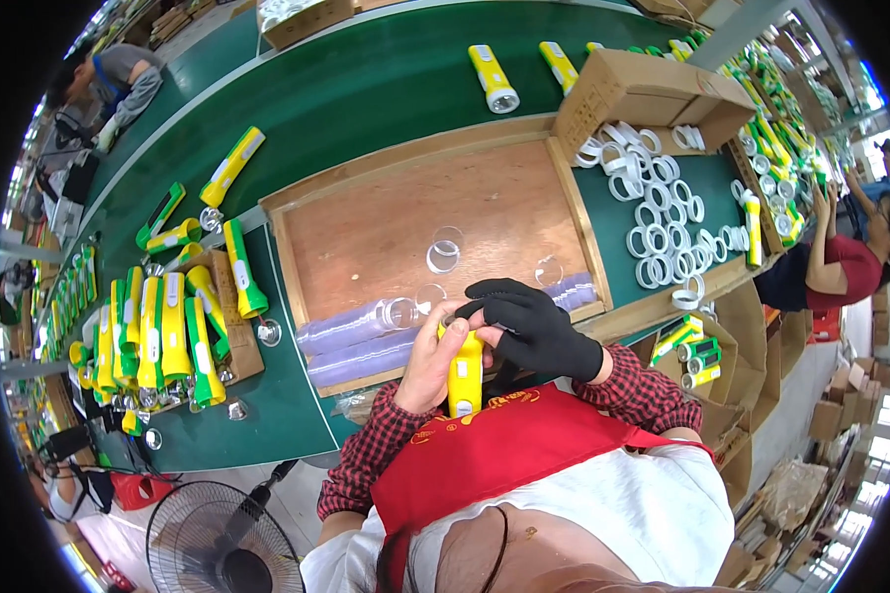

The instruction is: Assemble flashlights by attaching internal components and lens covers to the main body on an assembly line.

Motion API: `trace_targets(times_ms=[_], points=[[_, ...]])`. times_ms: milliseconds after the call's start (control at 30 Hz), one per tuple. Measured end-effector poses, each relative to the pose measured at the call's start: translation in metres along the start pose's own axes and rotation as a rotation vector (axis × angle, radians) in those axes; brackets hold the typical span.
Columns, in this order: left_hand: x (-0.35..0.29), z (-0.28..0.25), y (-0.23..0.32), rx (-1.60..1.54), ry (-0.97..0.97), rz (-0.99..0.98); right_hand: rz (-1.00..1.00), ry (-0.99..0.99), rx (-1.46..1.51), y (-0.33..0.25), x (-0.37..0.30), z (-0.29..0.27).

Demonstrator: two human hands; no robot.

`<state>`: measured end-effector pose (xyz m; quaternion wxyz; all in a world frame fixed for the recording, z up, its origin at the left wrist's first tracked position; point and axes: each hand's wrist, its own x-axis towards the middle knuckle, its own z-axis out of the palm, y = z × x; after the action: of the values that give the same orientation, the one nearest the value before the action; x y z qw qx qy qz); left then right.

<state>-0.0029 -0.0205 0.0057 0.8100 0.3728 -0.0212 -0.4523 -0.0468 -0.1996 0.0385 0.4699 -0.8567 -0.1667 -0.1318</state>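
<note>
A yellow flashlight (465, 381) stands upright against my red apron, its upper end between my two hands. My bare left hand (428, 361) is wrapped around its left side, with the thumb near the top. Over the flashlight's head curl the fingers of my right hand (542, 331), which wears a black glove; they hide that end. Just beyond the hands, a wooden tray (366, 188) holds loose clear lens discs (445, 252) and rows of stacked clear lenses (358, 346) along its near side.
White rings (663, 222) spill from a cardboard box (653, 94) on the right. Several yellow-green flashlights (158, 331) and small reflectors crowd the left. More flashlights (489, 77) lie on the green table's far side. A fan (227, 544) stands lower left. Co-workers (855, 247) sit at the sides.
</note>
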Motion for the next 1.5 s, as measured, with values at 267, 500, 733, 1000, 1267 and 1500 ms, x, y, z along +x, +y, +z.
trace_targets(times_ms=[267, 500, 733, 1000, 1267, 1500], points=[[0.000, -0.016, 0.002, -0.032, -0.041, -0.133, 0.812, 0.201, -1.321, 0.084, -0.066, -0.106], [-0.008, -0.006, 0.003, 0.042, -0.072, -0.112, 0.513, 0.174, -0.998, 0.097, -0.068, -0.129], [-0.021, -0.003, 0.010, -0.039, -0.116, -0.084, 0.139, 0.090, 0.172, 0.011, 0.009, -0.034], [-0.025, -0.021, 0.002, -0.038, -0.123, -0.091, 0.098, -0.061, 0.320, -0.017, 0.007, 0.032], [-0.015, -0.016, -0.015, 0.005, -0.003, -0.081, -0.089, -0.146, 0.024, -0.016, -0.002, 0.028], [-0.016, 0.014, 0.022, 1.117, 0.201, 0.095, 0.198, 0.109, 0.099, -0.011, 0.031, 0.005]])
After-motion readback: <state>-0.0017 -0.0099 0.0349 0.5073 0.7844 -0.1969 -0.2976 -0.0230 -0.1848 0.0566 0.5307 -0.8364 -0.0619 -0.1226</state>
